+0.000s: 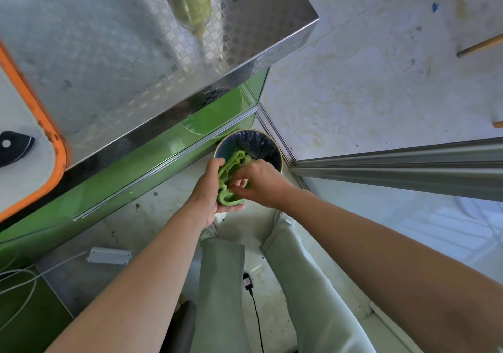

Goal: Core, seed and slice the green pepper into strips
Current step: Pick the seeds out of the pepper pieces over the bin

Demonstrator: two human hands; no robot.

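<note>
A cut-open green pepper (228, 174) is held over a small round bin (269, 146) lined with a dark bag, on the floor beside the counter. My left hand (208, 189) grips the pepper from the left and underneath, its hollow side facing right. My right hand (258, 182) has its fingertips curled inside the pepper's hollow, pinching at its inner flesh. The core and seeds are hidden by my fingers. A knife handle (12, 146) lies on the white cutting board with an orange rim (55, 148) at the far left.
The steel counter (130, 61) runs across the upper left, with a plastic bottle (190, 4) lying on it. Green cabinet fronts (152, 159) sit below it. A metal door frame (394, 162) stands right of the bin. Cables and a plug (249, 284) lie on the floor near my legs.
</note>
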